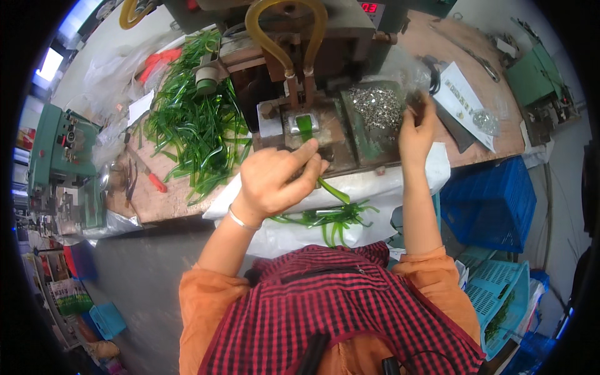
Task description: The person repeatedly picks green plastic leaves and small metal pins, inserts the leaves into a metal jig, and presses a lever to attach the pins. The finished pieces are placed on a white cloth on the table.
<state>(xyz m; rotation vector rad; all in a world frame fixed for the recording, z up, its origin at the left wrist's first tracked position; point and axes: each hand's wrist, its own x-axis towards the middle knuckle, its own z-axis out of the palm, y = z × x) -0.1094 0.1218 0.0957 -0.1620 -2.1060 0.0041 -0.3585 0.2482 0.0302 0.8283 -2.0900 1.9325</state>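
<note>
My left hand (275,181) is closed around a glossy green strip (304,125) in front of the machine, index finger stretched forward. The strip's far end lies on a small metal plate under the press head, and its tail (334,190) hangs out below my fingers toward my lap. To the right, my right hand (417,130) is raised beside a green tray (370,150) full of small shiny metal pieces (377,107). Its fingertips are drawn together near something dark, too small to name. More green strips (337,215) lie across a white sheet over my lap.
A big heap of green strips (197,119) covers the bench left of the press (303,37). Red-handled scissors (156,182) lie near the left edge. A white paper (464,103) lies on the right side. Blue crates (490,203) stand below at right.
</note>
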